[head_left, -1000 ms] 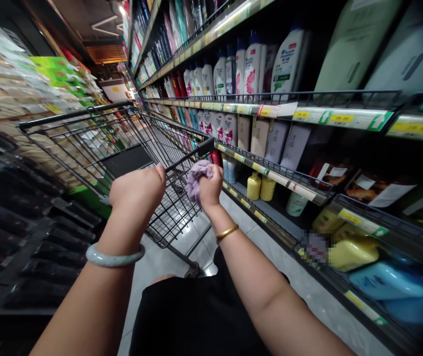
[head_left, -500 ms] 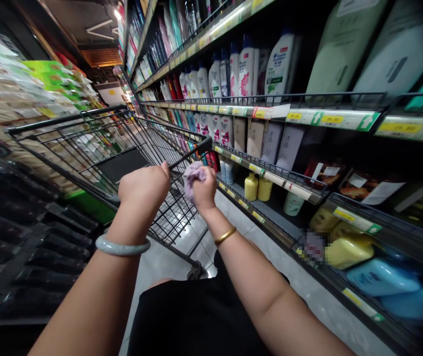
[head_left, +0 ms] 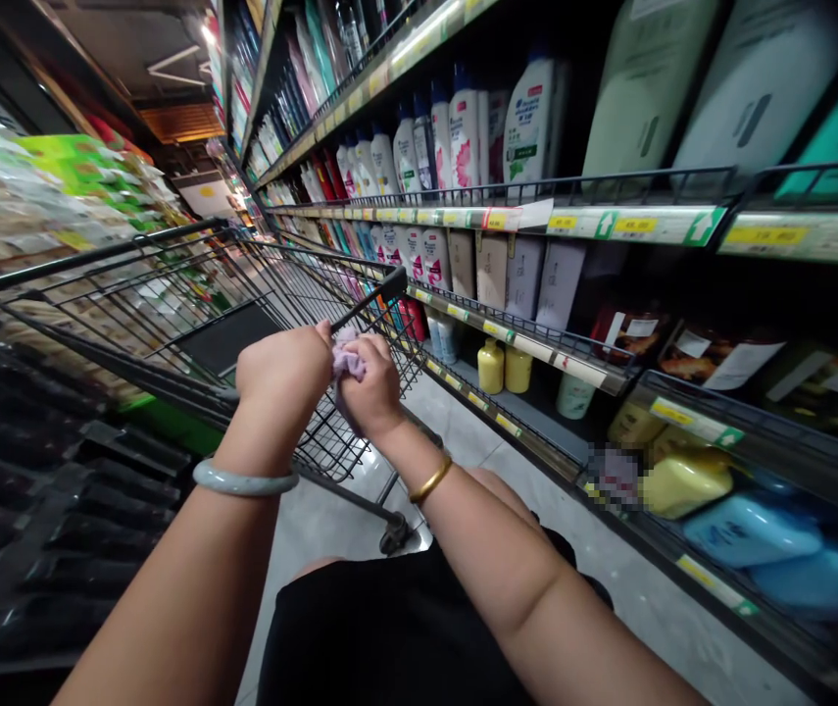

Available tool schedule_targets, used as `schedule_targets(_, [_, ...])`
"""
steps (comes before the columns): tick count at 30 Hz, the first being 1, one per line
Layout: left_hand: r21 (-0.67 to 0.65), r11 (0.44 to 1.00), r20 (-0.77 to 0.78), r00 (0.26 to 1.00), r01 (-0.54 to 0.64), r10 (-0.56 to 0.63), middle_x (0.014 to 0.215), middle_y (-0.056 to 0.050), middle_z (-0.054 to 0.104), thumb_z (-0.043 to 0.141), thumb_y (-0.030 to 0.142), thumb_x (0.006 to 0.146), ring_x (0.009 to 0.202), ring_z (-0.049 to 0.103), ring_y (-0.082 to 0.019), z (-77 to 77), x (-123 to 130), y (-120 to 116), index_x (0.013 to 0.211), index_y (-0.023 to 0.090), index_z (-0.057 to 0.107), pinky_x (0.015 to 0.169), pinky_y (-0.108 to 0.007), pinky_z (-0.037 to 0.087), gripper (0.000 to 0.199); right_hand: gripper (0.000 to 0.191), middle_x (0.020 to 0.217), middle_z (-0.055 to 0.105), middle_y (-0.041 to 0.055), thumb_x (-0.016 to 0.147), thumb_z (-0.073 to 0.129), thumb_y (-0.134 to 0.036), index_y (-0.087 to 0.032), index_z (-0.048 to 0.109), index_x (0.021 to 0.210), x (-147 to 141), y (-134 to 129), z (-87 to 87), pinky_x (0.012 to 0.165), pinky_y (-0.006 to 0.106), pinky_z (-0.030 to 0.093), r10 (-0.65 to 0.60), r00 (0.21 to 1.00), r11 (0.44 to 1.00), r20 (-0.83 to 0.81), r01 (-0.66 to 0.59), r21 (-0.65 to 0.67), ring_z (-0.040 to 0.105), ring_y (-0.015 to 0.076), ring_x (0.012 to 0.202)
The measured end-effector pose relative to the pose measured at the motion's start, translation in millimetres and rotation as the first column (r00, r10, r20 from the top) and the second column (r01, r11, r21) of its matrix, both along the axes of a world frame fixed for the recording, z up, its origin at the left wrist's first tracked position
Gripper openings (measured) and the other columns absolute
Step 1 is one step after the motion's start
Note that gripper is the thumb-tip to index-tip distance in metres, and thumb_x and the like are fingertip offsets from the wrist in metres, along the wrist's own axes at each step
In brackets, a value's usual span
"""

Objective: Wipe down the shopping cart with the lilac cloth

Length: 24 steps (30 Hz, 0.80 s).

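Note:
My left hand [head_left: 282,368], with a pale bangle on its wrist, is closed around the black handle bar [head_left: 360,306] of a shopping cart [head_left: 114,267]. My right hand [head_left: 372,387], wearing a gold-coloured bracelet, is curled around a crumpled lilac cloth [head_left: 349,361]. The cloth lies right beside the left hand's fingers, below the bar. Whether it touches the bar is hidden by the hands. Wire mesh of the cart's basket shows behind both hands.
Shelves on the right hold several rows of shampoo bottles [head_left: 528,127], with a yellow bottle [head_left: 490,366] and a blue bottle [head_left: 753,529] lower down. Stacked packages [head_left: 87,167] stand left of the cart. A cart wheel [head_left: 394,534] rests on the tiled floor [head_left: 455,422].
My right hand has moved left with the lilac cloth, up against my left hand. My left hand keeps its grip on the bar. The view has shifted slightly.

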<state>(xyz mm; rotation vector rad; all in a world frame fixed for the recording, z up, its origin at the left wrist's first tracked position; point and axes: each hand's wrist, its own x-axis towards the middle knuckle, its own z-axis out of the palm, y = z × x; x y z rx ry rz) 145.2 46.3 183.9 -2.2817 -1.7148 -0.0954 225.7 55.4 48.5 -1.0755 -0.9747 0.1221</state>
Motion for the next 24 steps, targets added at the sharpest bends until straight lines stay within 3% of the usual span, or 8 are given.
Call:
schedule_targets(2, [0.003,1.000,0.009,1.000,-0.007,0.007,0.111,-0.031,0.077,0.013,0.049,0.103,0.104,0.074,-0.046,0.0,1.6,0.8,0.115,0.008,0.081,0.084,-0.053,0.057,0.079,0.018,0.115,0.066,0.0048,0.078,0.065,-0.009,-0.024,0.065,0.089,8.8,1.7,-3.2,0.096,0.030,0.055,-0.040,0.993,0.993,-0.111,0.027,-0.116,0.065,0.0188,0.105])
schedule_targets(6, [-0.022,0.998,0.025,0.998,-0.054,0.055,0.116,-0.032,0.076,0.014,0.053,0.102,0.107,0.073,-0.046,1.5,4.7,-0.4,0.116,0.009,0.081,0.085,-0.053,0.057,0.081,0.019,0.104,0.064,0.0064,0.078,0.057,-0.005,-0.022,0.060,0.084,32.6,7.1,-14.6,0.088,0.035,0.055,-0.215,0.919,0.921,-0.332,0.077,-0.383,0.059,0.0194,0.089])
schedule_targets(8, [-0.027,0.999,0.019,0.999,-0.039,0.039,0.115,-0.032,0.077,0.013,0.051,0.103,0.107,0.073,-0.046,1.9,6.1,-1.7,0.117,0.008,0.080,0.085,-0.053,0.057,0.081,0.016,0.103,0.064,0.0057,0.079,0.060,-0.007,-0.022,0.061,0.085,26.3,6.2,-13.6,0.086,0.034,0.055,-0.194,0.935,0.935,-0.297,0.085,-0.344,0.059,0.0191,0.087])
schedule_targets(12, [-0.015,0.999,-0.027,0.999,0.037,-0.038,0.113,-0.030,0.078,0.013,0.049,0.103,0.106,0.074,-0.044,1.8,7.9,2.5,0.119,0.008,0.078,0.084,-0.050,0.057,0.079,0.015,0.117,0.064,0.0054,0.082,0.066,-0.014,-0.025,0.067,0.094,1.1,0.4,-5.5,0.090,0.030,0.054,-0.058,0.998,0.994,-0.035,0.055,-0.095,0.064,0.0185,0.098])
schedule_targets(14, [-0.023,0.996,-0.047,0.996,0.081,-0.082,0.114,-0.029,0.078,0.015,0.050,0.103,0.107,0.074,-0.042,3.5,7.5,8.0,0.120,0.009,0.076,0.084,-0.047,0.056,0.076,0.019,0.121,0.063,0.0063,0.081,0.065,-0.011,-0.024,0.067,0.095,5.9,-0.4,-6.1,0.090,0.031,0.055,-0.063,0.997,0.986,-0.047,0.055,-0.156,0.064,0.0185,0.097])
schedule_targets(17, [-0.078,0.987,-0.112,0.982,0.142,-0.150,0.116,-0.026,0.077,0.020,0.051,0.103,0.108,0.074,-0.038,10.7,1.4,11.7,0.120,0.013,0.072,0.081,-0.041,0.054,0.067,0.023,0.113,0.063,0.0080,0.076,0.060,-0.004,-0.022,0.063,0.091,30.5,0.8,-11.4,0.091,0.035,0.055,-0.169,0.957,0.912,-0.234,0.062,-0.406,0.063,0.0198,0.093])
schedule_targets(19, [-0.083,0.982,-0.163,0.970,0.169,-0.181,0.117,-0.023,0.077,0.020,0.053,0.103,0.109,0.073,-0.038,17.1,-8.6,7.5,0.120,0.016,0.070,0.080,-0.039,0.052,0.064,0.022,0.109,0.063,0.0076,0.075,0.060,-0.003,-0.021,0.062,0.088,39.4,0.2,-11.4,0.093,0.037,0.055,-0.193,0.942,0.890,-0.274,0.051,-0.453,0.063,0.0205,0.093])
schedule_targets(24, [-0.018,0.996,-0.120,0.989,0.083,-0.084,0.115,-0.017,0.078,0.015,0.062,0.102,0.108,0.071,-0.038,20.4,-47.1,-9.9,0.113,0.022,0.068,0.079,-0.039,0.046,0.067,0.025,0.116,0.062,0.0047,0.077,0.065,-0.008,-0.024,0.067,0.095,11.7,-4.3,2.7,0.093,0.032,0.056,-0.027,0.998,0.988,-0.061,0.017,-0.154,0.064,0.0184,0.097])
